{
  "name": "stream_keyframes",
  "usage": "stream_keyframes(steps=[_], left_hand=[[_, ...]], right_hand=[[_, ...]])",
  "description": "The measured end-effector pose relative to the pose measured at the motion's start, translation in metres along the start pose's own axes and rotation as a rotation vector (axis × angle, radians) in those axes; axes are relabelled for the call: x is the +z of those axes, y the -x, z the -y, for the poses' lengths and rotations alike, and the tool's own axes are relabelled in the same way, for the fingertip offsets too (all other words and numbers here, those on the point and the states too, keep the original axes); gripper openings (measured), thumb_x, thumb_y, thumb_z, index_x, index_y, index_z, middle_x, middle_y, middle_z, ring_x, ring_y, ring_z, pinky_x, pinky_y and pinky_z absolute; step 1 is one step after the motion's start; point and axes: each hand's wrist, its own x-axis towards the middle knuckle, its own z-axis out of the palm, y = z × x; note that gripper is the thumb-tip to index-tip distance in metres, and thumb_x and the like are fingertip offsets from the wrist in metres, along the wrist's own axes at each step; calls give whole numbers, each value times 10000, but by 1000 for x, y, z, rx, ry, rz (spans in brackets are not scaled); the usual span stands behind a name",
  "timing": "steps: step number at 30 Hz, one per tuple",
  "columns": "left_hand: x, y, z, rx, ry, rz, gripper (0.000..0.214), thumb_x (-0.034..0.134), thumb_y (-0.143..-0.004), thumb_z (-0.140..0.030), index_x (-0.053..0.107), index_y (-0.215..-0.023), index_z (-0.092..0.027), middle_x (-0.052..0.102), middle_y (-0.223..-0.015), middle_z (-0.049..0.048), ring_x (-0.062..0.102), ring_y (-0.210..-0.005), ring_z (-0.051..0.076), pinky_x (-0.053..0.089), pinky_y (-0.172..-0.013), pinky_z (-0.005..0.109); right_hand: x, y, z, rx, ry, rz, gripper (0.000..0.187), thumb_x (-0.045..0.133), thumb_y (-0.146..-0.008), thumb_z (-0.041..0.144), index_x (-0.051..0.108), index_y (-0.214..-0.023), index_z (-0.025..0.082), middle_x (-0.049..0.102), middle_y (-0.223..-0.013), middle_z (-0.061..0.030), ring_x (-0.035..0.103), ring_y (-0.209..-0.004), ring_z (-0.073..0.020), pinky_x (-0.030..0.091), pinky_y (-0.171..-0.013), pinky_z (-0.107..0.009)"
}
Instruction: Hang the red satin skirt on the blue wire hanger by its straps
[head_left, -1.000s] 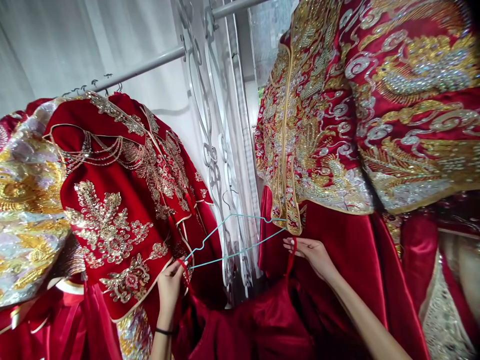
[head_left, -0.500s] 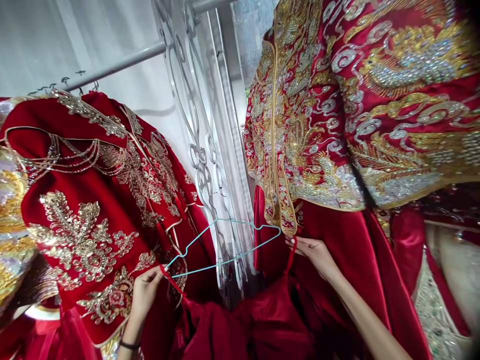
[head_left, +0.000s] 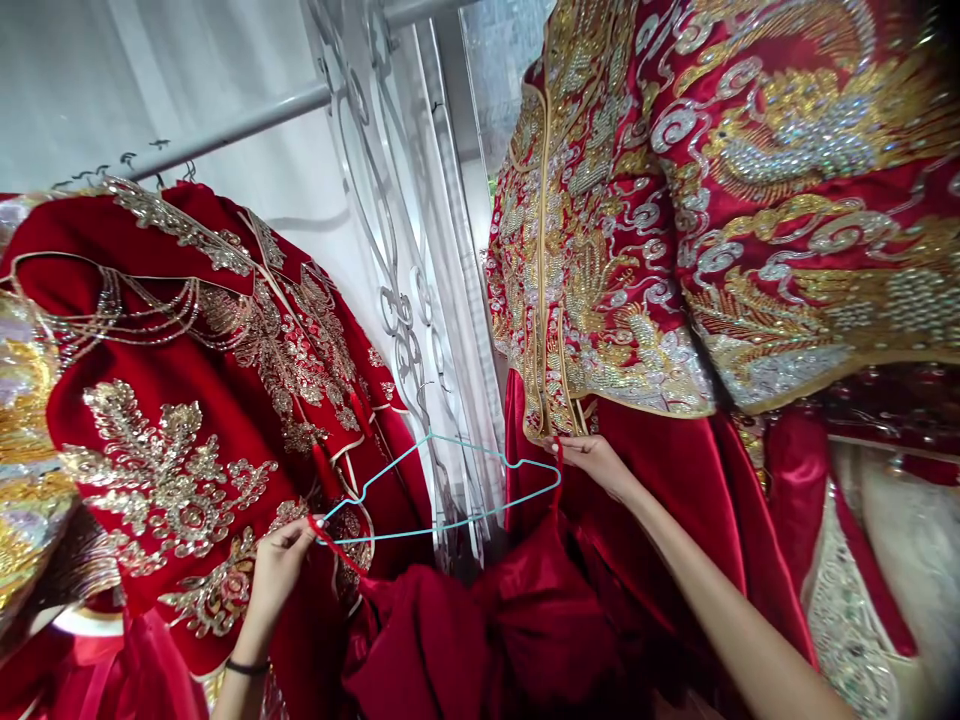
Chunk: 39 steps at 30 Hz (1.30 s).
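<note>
My left hand (head_left: 283,560) pinches one end of a light blue wire hanger (head_left: 480,513), with a thin red strap at the same corner. My right hand (head_left: 596,465) is closed on the other red strap (head_left: 557,490), held up at the hanger's right tip. Whether that strap is looped over the tip I cannot tell. Both straps belong to a dark red satin garment (head_left: 420,620) that hangs in folds below the hanger. The hanger's hook points up and hangs on nothing that I can see.
On the left a red jacket with silver beading (head_left: 172,470) hangs from a grey rail (head_left: 247,125). A gold-and-silver embroidered red jacket (head_left: 600,250) hangs close above my right hand, over a red skirt (head_left: 660,480). Between them stands white scrolled metalwork (head_left: 401,320).
My right hand has moved left and slightly up, bringing its strap to the hanger's right tip. My left hand and its end of the hanger have shifted slightly left.
</note>
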Motion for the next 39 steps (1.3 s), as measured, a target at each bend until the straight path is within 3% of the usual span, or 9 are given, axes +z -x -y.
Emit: stream_keyframes(steps=[5,9,14,20,23,26,32,35,39], left_hand=[[-2,3,-4,7,-15,2,215,666,-537,-340,705,-651,-161,703,-636,43,642,-645,209,514,-555,275],[-4,2,-4,-12,-11,-13,226,679,-511,-341,710,-647,-164,707,-639,37,638,-640,201,517,-604,280],[-4,2,-5,-9,-30,14,233,675,-517,-361,711,-638,-166,673,-562,22,620,-597,197,487,-500,252],[-5,2,0,-12,-20,29,252,680,-527,-349,724,-690,-162,705,-647,49,629,-625,209,483,-481,251],[-7,3,0,-8,-23,46,228,681,-544,-329,720,-692,-161,703,-645,42,635,-652,207,505,-547,260],[-5,9,-2,8,-16,63,197,676,-559,-332,713,-650,-162,695,-619,36,638,-655,206,514,-615,278],[6,25,0,-20,15,99,214,660,-611,-347,716,-682,-152,709,-671,44,636,-686,202,501,-697,306],[4,28,-1,-28,34,92,205,665,-617,-341,713,-685,-154,706,-676,37,627,-693,193,490,-698,300],[-5,26,-13,-64,40,255,182,682,-609,-328,708,-648,-153,682,-620,28,607,-651,175,475,-666,281]], right_hand=[[3,-7,26,8,71,193,463,741,-529,488,717,-872,178,708,-930,-76,620,-962,-304,390,-962,-500],[-13,3,27,78,12,219,486,747,-539,489,708,-920,189,699,-962,-98,618,-969,-304,430,-930,-465],[-21,7,16,77,11,225,473,727,-582,486,706,-933,170,697,-963,-119,621,-963,-300,438,-919,-460],[15,-16,32,-27,159,371,398,707,-591,467,723,-849,164,722,-865,-78,641,-909,-276,417,-927,-461],[34,-24,39,-78,186,413,369,674,-616,472,726,-824,172,729,-803,-44,651,-842,-258,454,-865,-435],[37,-24,35,-110,248,457,305,662,-628,439,732,-768,177,725,-726,-14,651,-750,-243,491,-769,-389],[25,-16,22,-103,418,294,305,667,-596,324,721,-837,145,721,-761,-69,652,-725,-244,499,-716,-347],[32,-7,19,-176,508,356,327,592,-695,376,706,-904,151,716,-816,-74,644,-770,-247,485,-720,-344],[42,4,11,-278,560,309,333,483,-787,425,711,-785,182,712,-844,-61,626,-806,-249,456,-740,-342]])
